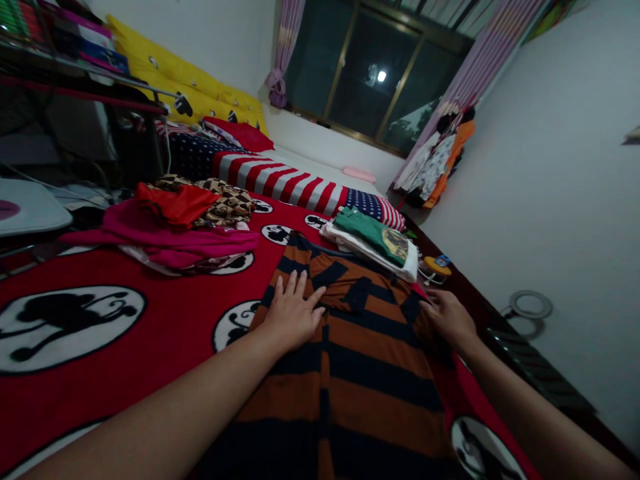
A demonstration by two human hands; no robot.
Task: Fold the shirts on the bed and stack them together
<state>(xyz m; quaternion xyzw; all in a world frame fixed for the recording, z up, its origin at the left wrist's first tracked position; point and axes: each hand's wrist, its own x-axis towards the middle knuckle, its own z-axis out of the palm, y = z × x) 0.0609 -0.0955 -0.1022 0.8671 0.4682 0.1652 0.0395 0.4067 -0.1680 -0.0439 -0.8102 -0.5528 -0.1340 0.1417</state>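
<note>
A brown and dark striped long-sleeved shirt point(370, 360) lies spread out in front of me, collar end away from me. One sleeve is folded inward across its upper part. My left hand point(293, 310) rests flat on the shirt's left side with the fingers spread. At the right edge, my right hand point(449, 319) pinches the other sleeve point(427, 327) between thumb and fingers. Just beyond the collar sits a stack of folded clothes, with a green shirt point(373, 233) on top of white ones point(407, 267).
The red blanket point(165, 333) with poodle ovals covers the bed. A loose heap of pink clothing point(165, 240) lies at left, with an orange piece point(175, 203) on it. Beyond stands another bed with a striped cover point(285, 180). A wall point(550, 167) bounds the right side.
</note>
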